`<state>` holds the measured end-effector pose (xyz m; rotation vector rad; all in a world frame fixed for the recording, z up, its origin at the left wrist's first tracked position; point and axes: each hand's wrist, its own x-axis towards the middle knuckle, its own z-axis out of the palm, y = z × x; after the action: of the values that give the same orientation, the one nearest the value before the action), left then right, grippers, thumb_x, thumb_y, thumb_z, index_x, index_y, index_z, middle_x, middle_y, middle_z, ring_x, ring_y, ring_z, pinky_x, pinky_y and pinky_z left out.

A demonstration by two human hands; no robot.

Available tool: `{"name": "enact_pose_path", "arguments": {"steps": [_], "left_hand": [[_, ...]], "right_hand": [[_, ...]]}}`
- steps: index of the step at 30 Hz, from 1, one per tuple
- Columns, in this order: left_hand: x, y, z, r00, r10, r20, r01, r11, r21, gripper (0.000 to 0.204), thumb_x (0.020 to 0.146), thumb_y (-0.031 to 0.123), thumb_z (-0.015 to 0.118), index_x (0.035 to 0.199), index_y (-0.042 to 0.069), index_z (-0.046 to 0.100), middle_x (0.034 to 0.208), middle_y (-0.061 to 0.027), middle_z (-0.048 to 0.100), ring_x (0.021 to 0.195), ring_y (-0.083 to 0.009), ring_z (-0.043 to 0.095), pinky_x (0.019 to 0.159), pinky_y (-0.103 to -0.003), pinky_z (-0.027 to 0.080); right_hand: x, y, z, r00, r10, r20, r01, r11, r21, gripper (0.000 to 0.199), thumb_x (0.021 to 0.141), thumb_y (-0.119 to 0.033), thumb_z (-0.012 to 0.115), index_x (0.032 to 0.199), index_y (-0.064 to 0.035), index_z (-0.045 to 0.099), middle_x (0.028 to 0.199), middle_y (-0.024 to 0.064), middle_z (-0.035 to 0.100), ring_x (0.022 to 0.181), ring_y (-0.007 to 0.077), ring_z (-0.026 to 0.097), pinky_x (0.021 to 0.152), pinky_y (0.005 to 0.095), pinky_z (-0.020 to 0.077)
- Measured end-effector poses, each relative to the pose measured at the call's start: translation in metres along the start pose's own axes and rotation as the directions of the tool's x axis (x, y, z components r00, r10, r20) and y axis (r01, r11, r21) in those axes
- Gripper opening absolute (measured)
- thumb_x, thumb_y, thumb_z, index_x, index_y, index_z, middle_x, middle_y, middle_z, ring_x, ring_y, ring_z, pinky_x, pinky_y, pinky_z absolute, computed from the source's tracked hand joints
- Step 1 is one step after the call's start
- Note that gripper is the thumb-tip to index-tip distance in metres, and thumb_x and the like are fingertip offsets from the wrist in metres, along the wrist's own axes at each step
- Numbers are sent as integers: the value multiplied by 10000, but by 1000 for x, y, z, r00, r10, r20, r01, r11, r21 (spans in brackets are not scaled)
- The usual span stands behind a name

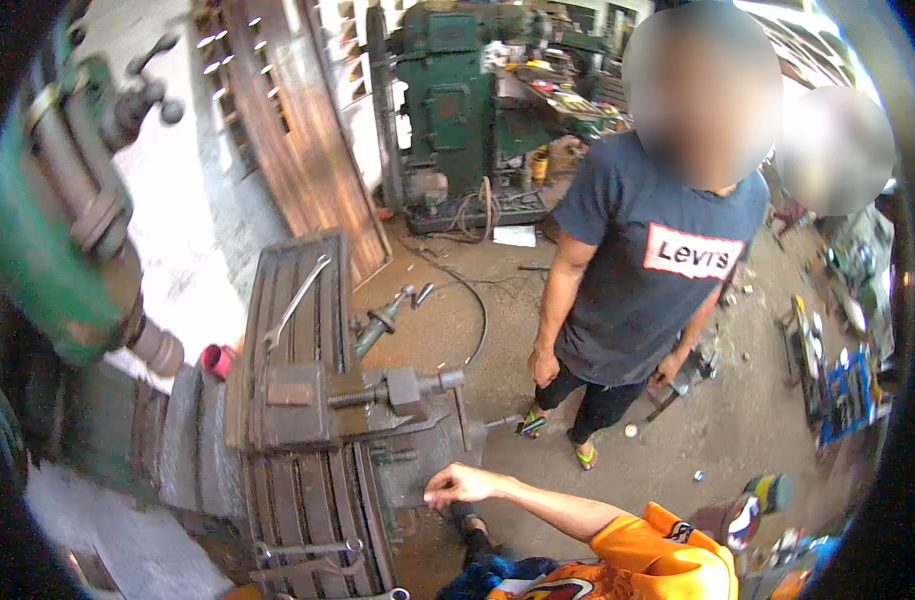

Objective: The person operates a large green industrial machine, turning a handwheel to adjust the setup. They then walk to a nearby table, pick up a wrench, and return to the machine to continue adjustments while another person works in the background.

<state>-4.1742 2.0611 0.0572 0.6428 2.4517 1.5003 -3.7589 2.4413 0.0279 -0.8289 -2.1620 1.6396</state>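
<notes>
My right hand reaches left from an orange sleeve, beside the slotted table of a milling machine. Its fingers are curled downward and close together; whatever they may hold is hidden. Clamped on the table, a steel machine vise with a thick screw stands just beyond the hand, at the upper left. Behind it a long wrench lies on the table's far part. More wrenches rest on the near end. My left hand is not in view.
The machine's green head juts in at left, near a red cup. A person in a dark T-shirt stands facing me beyond the table; another blurred person is farther right. A green machine stands behind. A blue rack lies at right.
</notes>
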Motion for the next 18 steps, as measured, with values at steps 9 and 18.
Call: {"name": "enact_pose_path", "arguments": {"steps": [9,18], "left_hand": [[11,-30,-6,999,-36,31,39,993,-108,267,985,210,498,1108,-3,601,1109,-126,612,1004,-251,555,913,-384,447],[20,-36,-5,996,83,6,-83,995,-50,249,975,198,505,1087,4,612,1090,-115,614,986,-252,558,903,-382,450]], "right_hand": [[7,5,23,681,681,-270,650,-392,651,499,995,-375,399,1314,8,416,1358,236,465,1262,345,458,1035,501,361],[50,10,-19,608,765,-213,735,-441,514,454,986,-365,419,1321,-59,395,1382,149,361,1191,360,444,1036,516,360]]}}
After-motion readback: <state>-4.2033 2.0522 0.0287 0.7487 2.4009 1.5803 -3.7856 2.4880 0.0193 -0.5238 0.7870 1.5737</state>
